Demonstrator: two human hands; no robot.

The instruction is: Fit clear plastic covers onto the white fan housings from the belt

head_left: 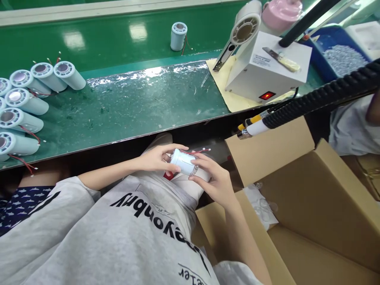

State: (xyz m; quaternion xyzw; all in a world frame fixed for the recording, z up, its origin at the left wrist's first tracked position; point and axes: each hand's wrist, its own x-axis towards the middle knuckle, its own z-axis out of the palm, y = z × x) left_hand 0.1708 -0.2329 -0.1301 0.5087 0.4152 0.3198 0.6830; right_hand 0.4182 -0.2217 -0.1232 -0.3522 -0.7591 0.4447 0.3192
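Over my lap I hold a light blue cylinder (183, 162) with red wires and small white connectors along its upper side. My left hand (158, 158) grips its left end, thumb in front and fingers behind. At the other end, the fingers and thumb of my right hand (212, 174) close around the rim. The cylinder lies on its side, slightly tilted, and its right end looks clear or glassy. Similar cylinders stand leaning together on the green bench at the left, such as this cylinder (69, 75).
One more cylinder (178, 37) stands upright on the green belt (103, 35). A white machine (267, 67) with a lit red switch carries a knife (282, 59). A black ribbed hose (320, 95) crosses at right, above an open cardboard box (314, 198). A blue bin (338, 51) holds small parts.
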